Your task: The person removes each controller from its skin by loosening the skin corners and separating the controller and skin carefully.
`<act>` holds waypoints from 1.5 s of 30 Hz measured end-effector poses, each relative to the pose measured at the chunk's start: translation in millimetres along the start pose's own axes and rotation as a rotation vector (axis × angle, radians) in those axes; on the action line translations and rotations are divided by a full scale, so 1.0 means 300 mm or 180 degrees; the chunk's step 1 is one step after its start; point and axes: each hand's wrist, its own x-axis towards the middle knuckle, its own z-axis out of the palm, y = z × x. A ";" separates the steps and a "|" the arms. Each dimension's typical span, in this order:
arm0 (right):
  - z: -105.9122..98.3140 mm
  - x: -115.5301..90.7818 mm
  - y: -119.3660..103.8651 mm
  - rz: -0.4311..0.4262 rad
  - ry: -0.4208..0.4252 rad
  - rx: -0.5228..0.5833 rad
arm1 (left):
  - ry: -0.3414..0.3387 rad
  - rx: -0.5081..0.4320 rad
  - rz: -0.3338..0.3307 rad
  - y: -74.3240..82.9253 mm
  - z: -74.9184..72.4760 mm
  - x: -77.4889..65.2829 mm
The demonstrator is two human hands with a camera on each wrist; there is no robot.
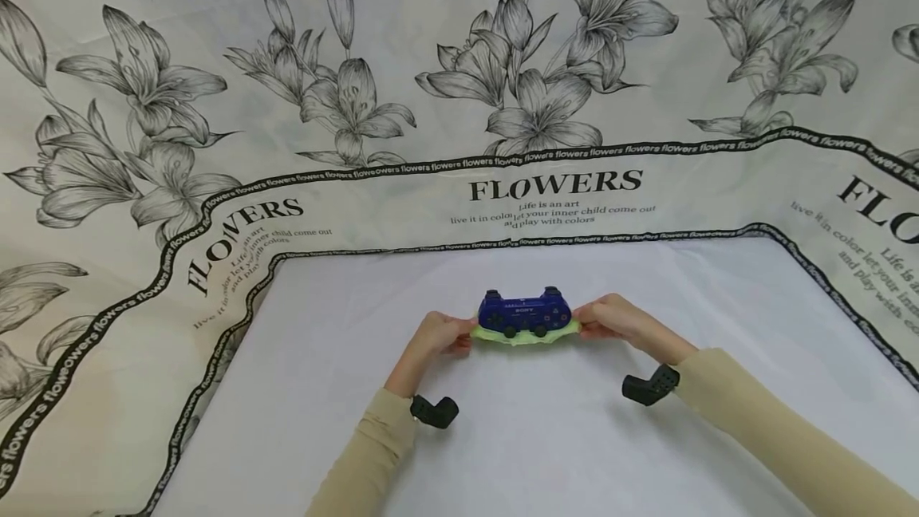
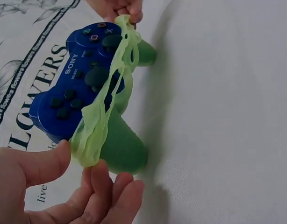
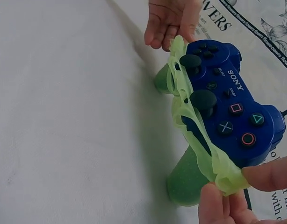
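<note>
A blue Sony game controller (image 1: 513,313) with black sticks and buttons is between both hands, held over the white cloth. A thin yellow-green silicone cover (image 1: 527,338) wraps its handles, which look green through it (image 2: 122,144), and lies bunched below the sticks. My left hand (image 1: 439,335) pinches the cover's edge at the controller's left end; in the left wrist view the thumb (image 2: 52,165) lies against that edge. At the opposite end my right hand (image 1: 613,317) pinches the cover between thumb (image 3: 269,176) and fingers. The controller's back is hidden.
White cloth (image 1: 531,437) covers the flat surface. Behind and at the sides hangs fabric (image 1: 402,214) printed with flowers and lettering. Black wrist devices (image 1: 434,412) sit below both hands, next to beige sleeves (image 1: 775,421).
</note>
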 end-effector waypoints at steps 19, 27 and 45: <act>0.007 0.018 -0.016 -0.0035 0.0165 -0.0469 | -0.0311 0.0686 0.0521 -0.034 -0.011 0.068; -0.001 0.038 -0.012 -0.0182 0.0258 -0.0773 | 0.0034 0.0724 0.0364 -0.025 0.020 0.063; 0.003 0.057 0.018 -0.0187 0.0258 -0.0798 | 0.0200 0.0802 0.0260 -0.021 0.019 0.065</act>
